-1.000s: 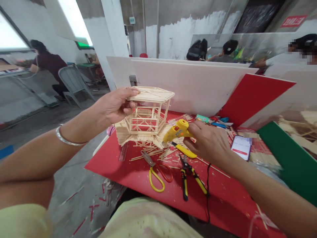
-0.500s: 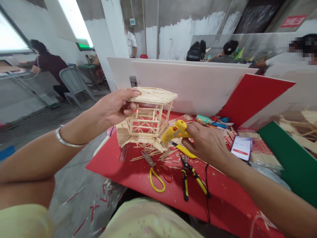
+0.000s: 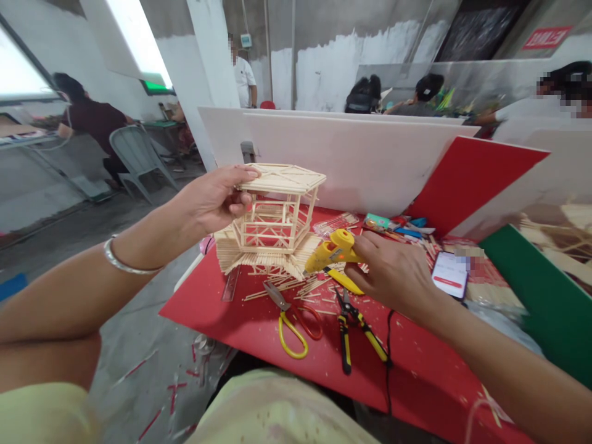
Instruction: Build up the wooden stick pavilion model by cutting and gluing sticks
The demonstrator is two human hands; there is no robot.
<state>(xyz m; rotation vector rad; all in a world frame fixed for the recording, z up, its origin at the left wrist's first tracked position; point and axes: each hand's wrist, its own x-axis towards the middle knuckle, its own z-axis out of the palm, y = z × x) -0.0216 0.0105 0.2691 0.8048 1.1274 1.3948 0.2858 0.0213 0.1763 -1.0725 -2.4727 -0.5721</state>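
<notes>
My left hand (image 3: 226,196) grips the flat top of a small pavilion model (image 3: 272,237) built from thin wooden sticks, thumb on the top panel and fingers curled below its edge. The model has a many-sided upper frame with lattice sides and a flared skirt of close-laid sticks. In my right hand (image 3: 386,262) is a yellow glue gun (image 3: 333,250), its small orange light lit. The gun's nozzle points down and left, close to the right corner of the stick skirt; I cannot tell whether it touches.
Scissors (image 3: 289,320), black-and-yellow pliers (image 3: 356,327) and a yellow cutter (image 3: 346,282) lie on the red table (image 3: 259,327) among loose sticks. A phone (image 3: 448,274) lies at the right, near a green board (image 3: 541,290). White boards (image 3: 342,157) stand behind. Several people sit beyond.
The glue gun has shifted slightly right and down, its nozzle still by the skirt's corner. The model sits slightly further left in view, my left hand keeping its grip.
</notes>
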